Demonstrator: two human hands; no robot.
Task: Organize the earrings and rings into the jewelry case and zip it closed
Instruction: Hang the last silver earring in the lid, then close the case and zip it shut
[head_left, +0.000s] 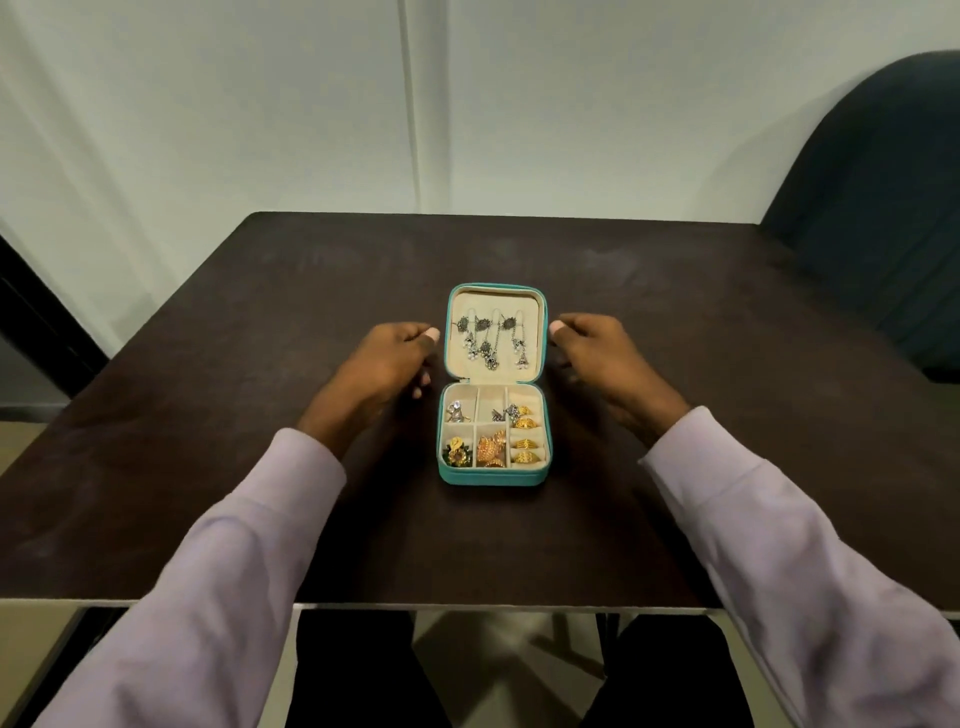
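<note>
A teal jewelry case lies open in the middle of the dark table. Its raised lid holds several silver dangling earrings. The cream tray below has gold rings in the right slots, gold and green earrings in the front compartments, and silver pieces at the back. My left hand hovers just left of the lid with loosely curled fingers, holding nothing. To the lid's right, my right hand is close to its edge, also loosely curled and empty.
A dark upholstered chair stands at the far right corner of the table. A pale wall runs behind the table. The table's near edge is just above my lap.
</note>
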